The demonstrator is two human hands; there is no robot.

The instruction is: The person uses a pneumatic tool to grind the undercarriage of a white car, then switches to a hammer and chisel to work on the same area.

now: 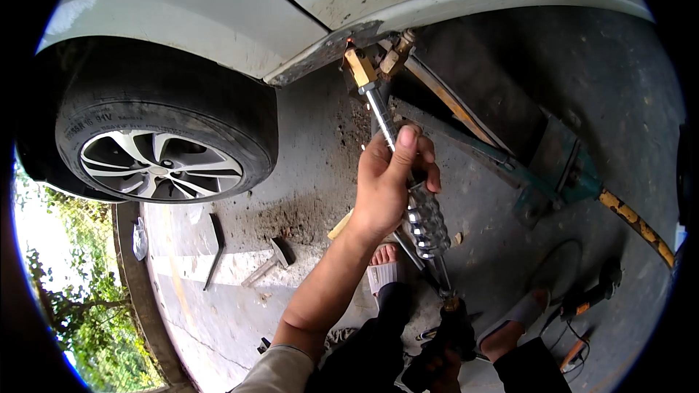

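My left hand is wrapped round the shiny steel shaft of a slide-hammer dent puller, just above its ribbed sliding weight. The tool slants up to a brass-coloured head, whose tip meets the car's scraped sill; a small orange glow shows there. At the tool's lower end is a black pistol-like grip. My right hand, partly in shadow at the lower edge, is closed round this grip.
The car's wheel stands at the left. A green floor jack with a yellow handle lies to the right, reaching the sill. On the floor are a hammer, a dark bent bar and a black power tool with cables.
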